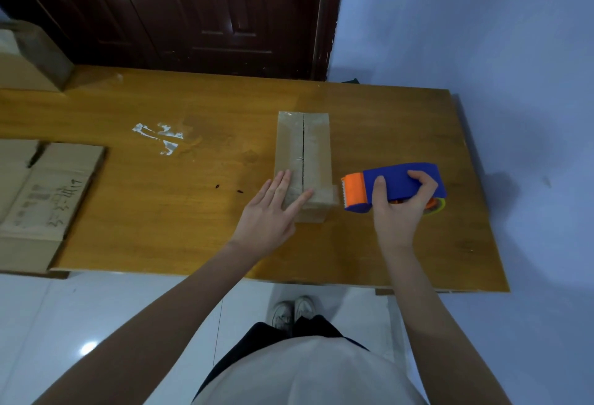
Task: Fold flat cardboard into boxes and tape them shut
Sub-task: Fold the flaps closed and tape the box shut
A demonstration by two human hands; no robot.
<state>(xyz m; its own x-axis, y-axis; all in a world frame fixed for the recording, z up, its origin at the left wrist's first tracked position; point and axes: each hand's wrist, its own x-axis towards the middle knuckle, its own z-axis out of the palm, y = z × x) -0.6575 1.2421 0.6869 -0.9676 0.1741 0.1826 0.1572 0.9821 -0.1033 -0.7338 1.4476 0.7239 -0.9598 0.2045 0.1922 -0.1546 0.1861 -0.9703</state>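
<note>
Box (303, 160): folded cardboard, desk (193, 109) centre, seam lengthwise. Likely light, stiff, prone to sliding. Left hand (273, 208) flat on its 6 o'clock end; steady there. Right hand (398, 211) grips tape dispenser (395, 186) at box's 3 o'clock.

Handwriting and print on the flat cardboard (48, 199) are illegible.

A folded cardboard box (303, 160) lies near the middle of the table (193, 211), its top seam running away from the person. The left hand (273, 208) presses flat on the box's near end. Just beside it, the right hand (398, 208) grips a blue and orange tape dispenser (395, 187). Flat cardboard (41, 199) lies at the table's left edge.
</note>
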